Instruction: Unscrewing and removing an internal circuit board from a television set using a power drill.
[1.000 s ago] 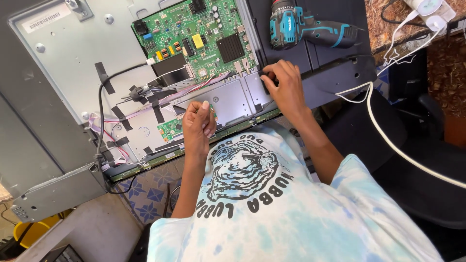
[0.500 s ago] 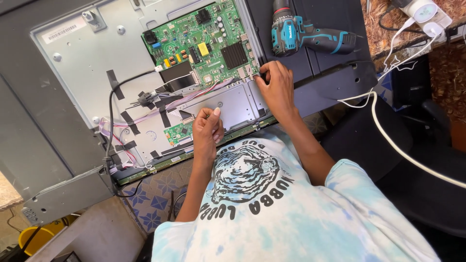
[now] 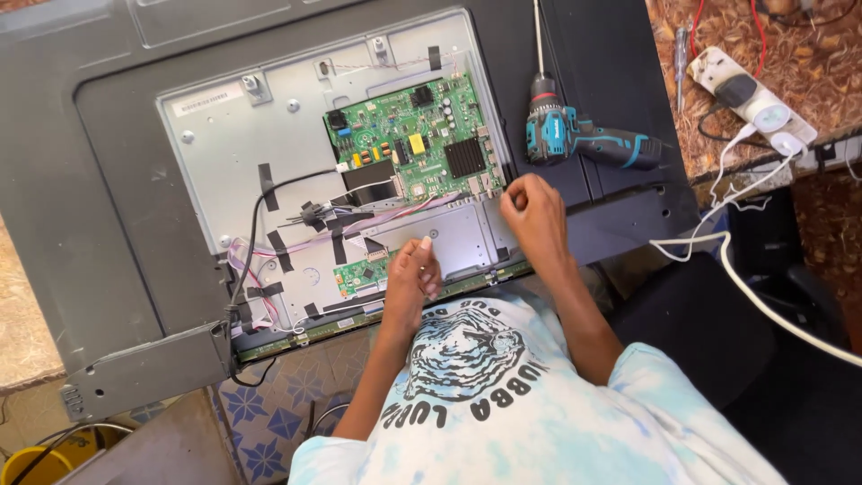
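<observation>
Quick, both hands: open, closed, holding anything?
Left hand: fingers curled, resting on metal shield plate; grip unclear.
Right hand: closed loosely at plate edge; contents unclear.

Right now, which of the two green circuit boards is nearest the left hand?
The small green board low on the metal panel, just beside the left hand. The large green board sits higher, nearer the right hand.

Bare metal plate [image 3: 260, 153] left of the green circuit board [image 3: 417, 144] lies open — taped cables [image 3: 305, 220] crowd below it.

circuit board [image 3: 415, 144] on TV back [image 3: 108, 180] | drill [image 3: 575, 136] right of board
</observation>
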